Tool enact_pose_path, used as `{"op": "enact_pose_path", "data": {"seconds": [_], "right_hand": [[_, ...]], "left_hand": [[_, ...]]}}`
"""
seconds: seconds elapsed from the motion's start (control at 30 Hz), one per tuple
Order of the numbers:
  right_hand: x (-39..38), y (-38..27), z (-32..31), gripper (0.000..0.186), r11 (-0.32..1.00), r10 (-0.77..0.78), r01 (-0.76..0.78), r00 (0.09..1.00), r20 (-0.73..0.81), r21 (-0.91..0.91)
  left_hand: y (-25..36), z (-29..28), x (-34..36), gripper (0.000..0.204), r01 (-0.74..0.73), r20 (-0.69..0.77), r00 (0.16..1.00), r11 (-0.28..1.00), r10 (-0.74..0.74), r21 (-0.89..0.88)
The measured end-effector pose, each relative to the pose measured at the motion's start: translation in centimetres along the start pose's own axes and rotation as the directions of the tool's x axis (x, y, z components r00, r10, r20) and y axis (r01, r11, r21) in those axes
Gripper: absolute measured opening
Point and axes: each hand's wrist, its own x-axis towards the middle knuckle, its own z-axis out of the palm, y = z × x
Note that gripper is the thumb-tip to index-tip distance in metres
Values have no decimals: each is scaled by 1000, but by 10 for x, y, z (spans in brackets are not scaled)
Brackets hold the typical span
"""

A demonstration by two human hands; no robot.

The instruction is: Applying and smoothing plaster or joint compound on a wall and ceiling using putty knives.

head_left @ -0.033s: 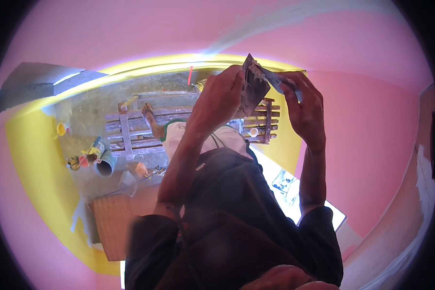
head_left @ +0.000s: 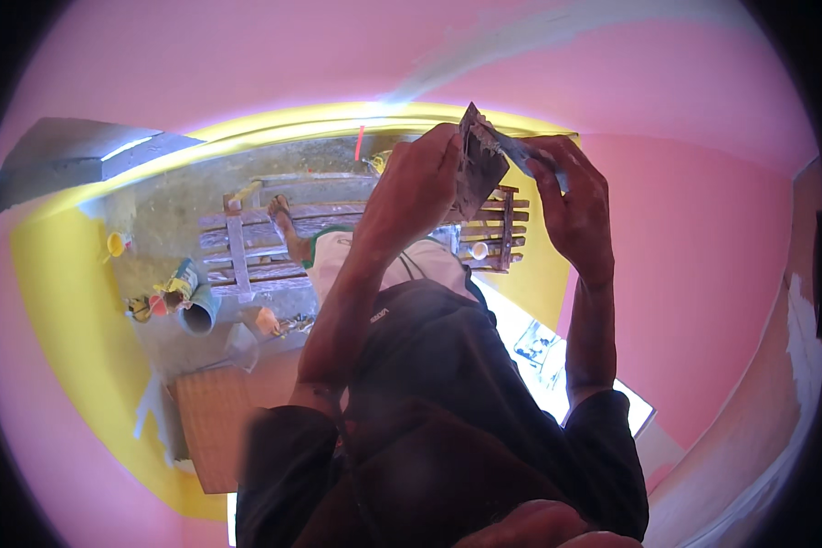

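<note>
Head view, pink wall (head_left: 247,64): it covers most of the top and the right of the frame, with a pale band (head_left: 484,46) running through the upper right.
Dark shirt (head_left: 420,374): it fills the lower middle, and above it the whitish shorts (head_left: 420,265) show near the centre.
Wooden bench (head_left: 237,242): made of slats, it lies across the middle of the frame; a bare foot (head_left: 281,215) is seen upon it.
Brown board (head_left: 205,411): it is at lower left, flat, partly behind the sleeve.
Left hand (head_left: 416,183): at upper centre, it is grasping a dark plate (head_left: 484,178) by the left side.
Right hand (head_left: 575,196): right of it, gripping a grey blade (head_left: 518,152) (its handle, if one exists, is hidden inside the hand).
Dark plate: it is held at upper centre, tilted, one corner pointing up; pale lumpy paste (head_left: 486,137) sits along its upper right edge.
Grey blade: it slants from the right hand toward the paste; whether it touches the plate, I cannot tell.
Round grey container (head_left: 198,317): left of centre, just beside a yellow bag (head_left: 183,280).
White cup (head_left: 479,249): near the bench's right end.
Red strip (head_left: 360,142): upper middle, thin, almost vertical.
</note>
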Motion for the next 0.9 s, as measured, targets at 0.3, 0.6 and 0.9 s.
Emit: {"op": "enact_pose_path", "data": {"seconds": [0.3, 0.6, 0.9], "right_hand": [[-14, 26, -15, 19, 912, 243, -323, 922, 302, 253], [-27, 68, -89, 45, 114, 345, -40, 939, -2, 993], [91, -17, -248, 33, 389, -829, 2, 437, -349, -921]], "left_hand": [[-8, 3, 13, 28, -150, -96, 982, 978, 164, 145], [-14, -44, 44, 28, -175, 19, 984, 981, 177, -85], [-19, -45, 29, 31, 101, 225, 974, 944, -29, -314]]}}
